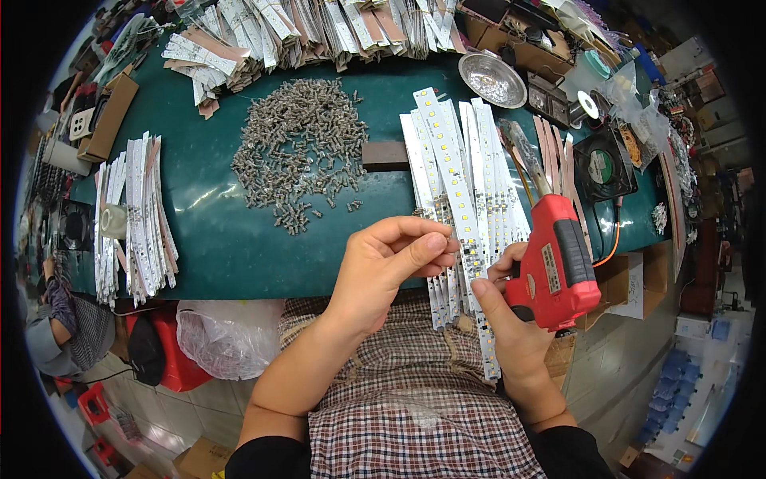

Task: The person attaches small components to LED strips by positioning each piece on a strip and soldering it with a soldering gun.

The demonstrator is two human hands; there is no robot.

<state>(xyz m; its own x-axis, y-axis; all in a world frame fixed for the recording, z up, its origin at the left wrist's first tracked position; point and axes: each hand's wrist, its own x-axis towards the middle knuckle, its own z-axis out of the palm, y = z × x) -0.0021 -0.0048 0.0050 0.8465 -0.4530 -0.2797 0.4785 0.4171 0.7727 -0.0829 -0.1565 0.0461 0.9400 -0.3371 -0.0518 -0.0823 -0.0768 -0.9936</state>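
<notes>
My right hand (515,327) is closed round a red-and-black soldering gun (558,263), whose long metal tip points away from me. Its thumb also presses on a long white LED strip board (447,152), tilted over other boards. My left hand (391,267) is beside the strip with thumb and forefinger pinched together; whatever is between them is too small to name. Under and around the held strip lies a bundle of similar LED boards (487,160), reaching over the table's near edge. A large heap of small metal cylindrical parts (299,144) lies left of it.
On the green table (207,263) a dark block (384,156) sits near the heap. More LED boards (144,215) lie at the left and along the back (351,28). A metal bowl (493,80), solder spool (588,105) and black fan (604,168) stand at right. Another person (76,331) is far left.
</notes>
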